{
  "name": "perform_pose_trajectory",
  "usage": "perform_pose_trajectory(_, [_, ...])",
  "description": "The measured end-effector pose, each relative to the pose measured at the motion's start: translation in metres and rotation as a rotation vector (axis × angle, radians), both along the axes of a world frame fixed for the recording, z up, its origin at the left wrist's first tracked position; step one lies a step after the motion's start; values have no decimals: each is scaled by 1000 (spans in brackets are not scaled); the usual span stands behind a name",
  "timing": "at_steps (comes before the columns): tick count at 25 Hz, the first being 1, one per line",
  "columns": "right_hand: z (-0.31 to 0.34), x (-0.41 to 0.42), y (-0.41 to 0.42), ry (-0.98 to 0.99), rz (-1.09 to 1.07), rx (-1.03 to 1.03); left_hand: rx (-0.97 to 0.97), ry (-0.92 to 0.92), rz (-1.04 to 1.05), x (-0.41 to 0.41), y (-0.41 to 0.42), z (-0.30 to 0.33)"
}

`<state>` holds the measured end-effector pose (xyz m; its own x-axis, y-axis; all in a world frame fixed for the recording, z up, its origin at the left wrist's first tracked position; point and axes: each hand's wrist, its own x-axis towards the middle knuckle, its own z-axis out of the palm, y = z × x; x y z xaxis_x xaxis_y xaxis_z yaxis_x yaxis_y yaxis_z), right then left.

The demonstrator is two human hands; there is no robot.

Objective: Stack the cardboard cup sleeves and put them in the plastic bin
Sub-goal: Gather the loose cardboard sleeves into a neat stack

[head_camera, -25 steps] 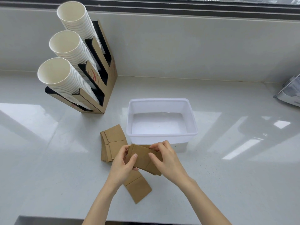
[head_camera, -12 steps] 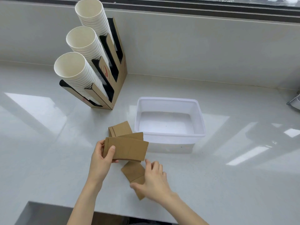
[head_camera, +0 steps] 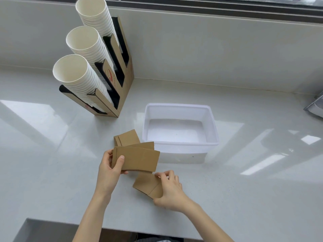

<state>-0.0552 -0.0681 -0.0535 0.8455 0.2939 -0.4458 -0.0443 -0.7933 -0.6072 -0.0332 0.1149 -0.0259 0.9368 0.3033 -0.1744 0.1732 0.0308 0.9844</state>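
My left hand point(head_camera: 111, 169) holds a small stack of flat brown cardboard cup sleeves point(head_camera: 139, 158) by its left end, just above the counter and in front of the bin's near left corner. My right hand point(head_camera: 170, 189) grips another flat sleeve point(head_camera: 146, 183) lying on the counter below that stack. A further pile of sleeves point(head_camera: 127, 137) rests on the counter behind the held stack, partly hidden by it. The translucent white plastic bin point(head_camera: 214, 130) stands to the right with nothing in it.
A cardboard dispenser point(head_camera: 128, 79) with three slanted stacks of white paper cups point(head_camera: 82, 74) stands at the back left. A wall runs behind the white counter point(head_camera: 244, 180). A metal object point(head_camera: 316, 107) pokes in at the right edge. The counter's front edge is near my forearms.
My right hand left the stack that both hands held and dropped to the sleeve on the counter. My left hand keeps the stack, now held more level. The view shifted left.
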Motion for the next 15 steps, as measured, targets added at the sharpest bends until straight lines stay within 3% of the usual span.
perform_pose_trajectory(8, [30, 1, -56, 111, 92, 152, -12, 23, -45, 6, -10, -1])
perform_pose_trajectory(15, [50, 10, -66, 68, 87, 227, -18, 66, -99, 7, -19, 0])
